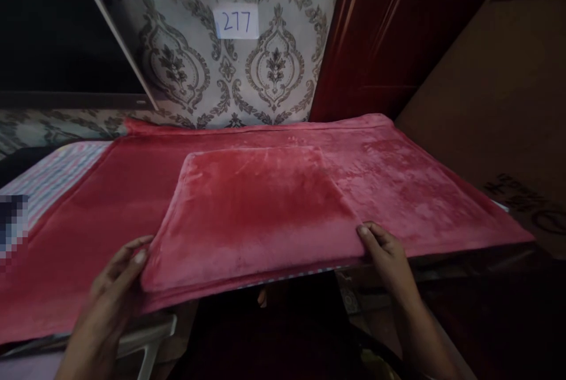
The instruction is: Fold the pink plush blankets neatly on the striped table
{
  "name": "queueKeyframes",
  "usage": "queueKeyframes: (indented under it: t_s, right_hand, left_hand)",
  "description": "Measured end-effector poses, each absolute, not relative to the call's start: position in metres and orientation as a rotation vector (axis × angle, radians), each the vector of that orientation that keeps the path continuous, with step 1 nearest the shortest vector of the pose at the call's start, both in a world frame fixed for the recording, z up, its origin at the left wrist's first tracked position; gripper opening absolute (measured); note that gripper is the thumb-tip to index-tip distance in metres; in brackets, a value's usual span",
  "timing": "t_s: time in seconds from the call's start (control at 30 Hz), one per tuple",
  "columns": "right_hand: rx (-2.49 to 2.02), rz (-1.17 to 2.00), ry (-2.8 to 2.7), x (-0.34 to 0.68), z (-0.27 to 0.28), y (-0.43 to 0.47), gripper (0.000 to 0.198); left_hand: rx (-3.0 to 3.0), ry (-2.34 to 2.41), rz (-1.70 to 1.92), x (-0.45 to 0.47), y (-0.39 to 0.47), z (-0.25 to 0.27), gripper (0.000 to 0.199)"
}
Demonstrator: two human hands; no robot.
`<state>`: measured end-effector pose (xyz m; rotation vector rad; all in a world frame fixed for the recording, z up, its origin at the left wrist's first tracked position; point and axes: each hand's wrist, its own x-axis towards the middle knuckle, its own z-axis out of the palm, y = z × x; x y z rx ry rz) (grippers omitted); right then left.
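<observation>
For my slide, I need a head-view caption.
Left hand and right hand at opposite edges of a red plush piece on a larger red cloth.

Plush cloth square (260, 209) (softly lustrous), plush underlying cloth (411, 191), glossy wood-look panel (371, 38), matt cardboard box (495, 114)

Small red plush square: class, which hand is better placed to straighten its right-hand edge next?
Probably the right hand: it is at the near end of that edge of the small red plush square, while the left hand is at the opposite edge.
</observation>
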<state>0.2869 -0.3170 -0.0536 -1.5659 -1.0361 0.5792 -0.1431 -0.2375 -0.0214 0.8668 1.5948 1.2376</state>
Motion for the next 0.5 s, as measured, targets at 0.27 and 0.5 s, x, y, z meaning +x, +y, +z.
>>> queueKeyframes:
  t_s: [0.27, 0.5]
  right_hand:
    - [-1.644, 0.438, -1.222, 0.302, -0.027, -0.280, 0.045]
    - [-1.507, 0.985, -1.127, 0.316, -0.015, -0.221, 0.040]
  left_hand:
    - [1.107, 1.697, 1.194, -0.144, -0.221, -0.010, 0.070]
    - [1.101, 1.630, 1.147, -0.142, -0.177, 0.013, 0.083]
